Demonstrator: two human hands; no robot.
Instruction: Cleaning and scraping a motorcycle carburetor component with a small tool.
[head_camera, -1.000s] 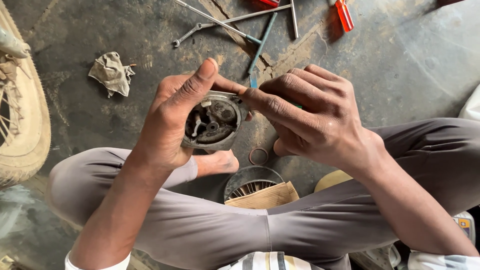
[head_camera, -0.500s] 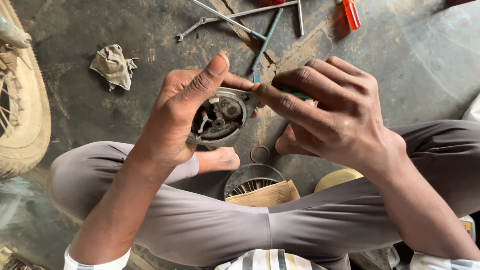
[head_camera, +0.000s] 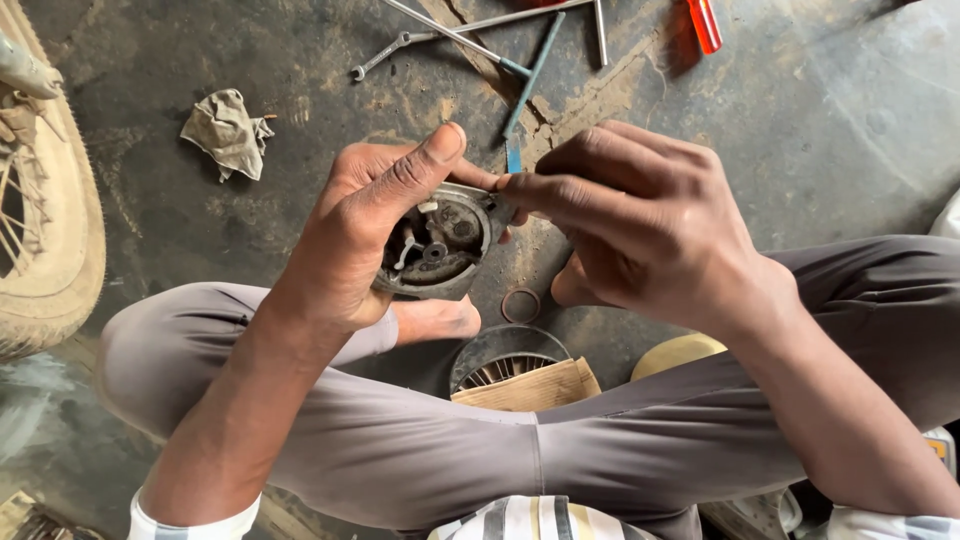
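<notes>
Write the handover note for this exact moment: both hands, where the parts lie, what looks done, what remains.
Left hand: grip closed around the round metal housing, open side up, inner parts exposed.
Right hand: fingertips pinched at the housing's right edge; what they pinch is hidden.
Floor: small ring below the hands, wrenches and blue-handled tool beyond, rag to the left, tyre at far left.
Done: housing is open.
Left: work at its edge unfinished; ring is loose.

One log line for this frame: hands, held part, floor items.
left hand: grips round metal brake plate | right hand: fingertips pinch plate edge | floor: rag, spanner, red-handled screwdriver, ring | left edge: tyre
</notes>
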